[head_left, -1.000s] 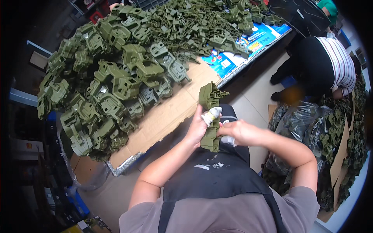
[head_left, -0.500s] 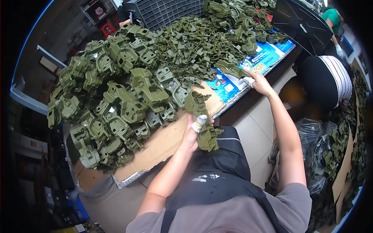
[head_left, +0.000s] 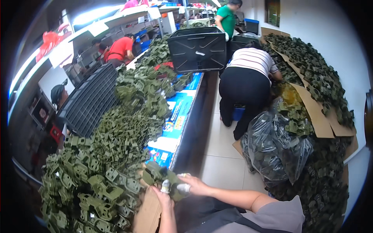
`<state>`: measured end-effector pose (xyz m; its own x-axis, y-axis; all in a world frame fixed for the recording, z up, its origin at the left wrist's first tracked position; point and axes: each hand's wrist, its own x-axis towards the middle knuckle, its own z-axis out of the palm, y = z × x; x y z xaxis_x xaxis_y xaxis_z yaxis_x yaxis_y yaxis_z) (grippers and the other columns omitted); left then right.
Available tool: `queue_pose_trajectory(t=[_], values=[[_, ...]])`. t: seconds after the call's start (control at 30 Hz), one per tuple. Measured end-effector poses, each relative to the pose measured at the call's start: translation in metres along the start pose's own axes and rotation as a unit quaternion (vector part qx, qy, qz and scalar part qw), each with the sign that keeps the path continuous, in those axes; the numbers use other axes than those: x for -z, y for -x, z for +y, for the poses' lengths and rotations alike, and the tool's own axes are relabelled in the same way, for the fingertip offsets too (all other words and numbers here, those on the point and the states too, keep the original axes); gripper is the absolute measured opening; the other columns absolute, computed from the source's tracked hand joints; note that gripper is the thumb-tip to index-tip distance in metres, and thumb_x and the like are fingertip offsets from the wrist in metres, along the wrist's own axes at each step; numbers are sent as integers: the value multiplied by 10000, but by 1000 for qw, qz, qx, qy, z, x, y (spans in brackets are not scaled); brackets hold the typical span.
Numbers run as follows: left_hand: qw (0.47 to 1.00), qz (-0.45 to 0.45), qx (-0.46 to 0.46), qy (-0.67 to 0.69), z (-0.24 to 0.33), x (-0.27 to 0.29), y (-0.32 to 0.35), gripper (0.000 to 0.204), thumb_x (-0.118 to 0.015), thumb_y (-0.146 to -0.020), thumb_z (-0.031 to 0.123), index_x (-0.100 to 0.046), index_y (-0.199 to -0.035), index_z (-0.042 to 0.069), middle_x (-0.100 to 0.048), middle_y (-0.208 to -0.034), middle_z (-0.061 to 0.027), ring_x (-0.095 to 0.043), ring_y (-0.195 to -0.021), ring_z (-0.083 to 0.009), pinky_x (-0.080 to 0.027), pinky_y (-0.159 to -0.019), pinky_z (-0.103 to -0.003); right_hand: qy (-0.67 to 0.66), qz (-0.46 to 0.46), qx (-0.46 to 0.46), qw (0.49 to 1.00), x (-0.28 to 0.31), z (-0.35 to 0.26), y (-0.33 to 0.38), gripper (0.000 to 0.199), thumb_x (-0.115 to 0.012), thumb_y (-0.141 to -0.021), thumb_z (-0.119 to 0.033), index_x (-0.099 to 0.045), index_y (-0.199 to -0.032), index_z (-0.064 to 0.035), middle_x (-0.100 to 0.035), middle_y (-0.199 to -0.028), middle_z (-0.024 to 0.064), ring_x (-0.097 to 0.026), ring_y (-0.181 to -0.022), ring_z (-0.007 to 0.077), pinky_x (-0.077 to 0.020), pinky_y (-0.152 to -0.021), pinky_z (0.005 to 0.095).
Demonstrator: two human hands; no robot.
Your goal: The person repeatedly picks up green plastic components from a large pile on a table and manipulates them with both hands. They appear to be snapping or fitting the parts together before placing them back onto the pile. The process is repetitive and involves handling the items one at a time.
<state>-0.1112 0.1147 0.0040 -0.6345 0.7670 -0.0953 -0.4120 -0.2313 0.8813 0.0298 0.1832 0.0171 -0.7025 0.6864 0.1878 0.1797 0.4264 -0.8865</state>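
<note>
My left hand, with a white covering on the thumb, is closed around an olive-green moulded plastic part at the table's near edge. Close beside it on the right, my right hand has white-covered fingertips pressed against a green plastic piece. Blur hides where one piece ends and the other begins. A heap of large green plastic parts lies to the left of my hands, and smaller green parts are piled beyond it.
A black crate stands on the far end of the table, and a grey one tilts at its left. Right of the aisle, a person in a striped top bends over near clear plastic bags, cardboard and more green parts.
The view has swung up and to the right, bringing in the aisle and several people. My right hand has come back from the table's edge and now meets my left hand.
</note>
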Motion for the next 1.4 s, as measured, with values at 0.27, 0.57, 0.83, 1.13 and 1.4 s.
queue_pose_trajectory(t=[0.27,0.57,0.83,1.13,1.4], values=[[999,-22,32,-32,8,-12,34,726,-523,-840,88,-54,-1378,218,-315,-1337,-111,-395,-1159,-240,-385,-922,-374,24,-11,6,1000,0,-6,35,480,-551,-835,-235,-412,-1239,-17,-436,-1233,197,-435,-1138,323,-367,-926,335],[999,-31,13,9,8,-4,44,797,-583,-791,62,-62,-1378,200,-298,-1336,-104,-417,-1133,-237,-411,-891,-361,-64,-47,3,997,-6,-5,50,468,-516,-839,-189,-391,-1259,-24,-444,-1228,175,-444,-1123,308,-359,-925,336],[1000,-4,9,28,20,-7,51,741,-595,-765,33,-153,-1345,160,-400,-1213,-102,-491,-1011,-218,-443,-839,-350,-123,-121,14,985,-4,-13,51,510,-501,-866,-285,-352,-1291,-45,-385,-1271,151,-375,-1184,272,-317,-956,340],[997,-77,8,-19,12,-4,70,703,-563,-821,155,-121,-1367,188,-339,-1285,-71,-424,-1106,-211,-406,-890,-358,-643,-196,-172,721,-19,17,64,461,-476,-892,-178,-319,-1312,-71,-423,-1255,52,-407,-1141,132,-353,-932,282],[733,-227,-322,-555,52,-11,109,835,-716,-661,289,-249,-1317,69,-405,-1187,-158,-316,-1187,-326,-277,-964,-447,-5,-128,-75,989,30,11,107,602,-607,-761,-239,-349,-1272,-53,-502,-1150,171,-494,-1056,288,-399,-875,352]])
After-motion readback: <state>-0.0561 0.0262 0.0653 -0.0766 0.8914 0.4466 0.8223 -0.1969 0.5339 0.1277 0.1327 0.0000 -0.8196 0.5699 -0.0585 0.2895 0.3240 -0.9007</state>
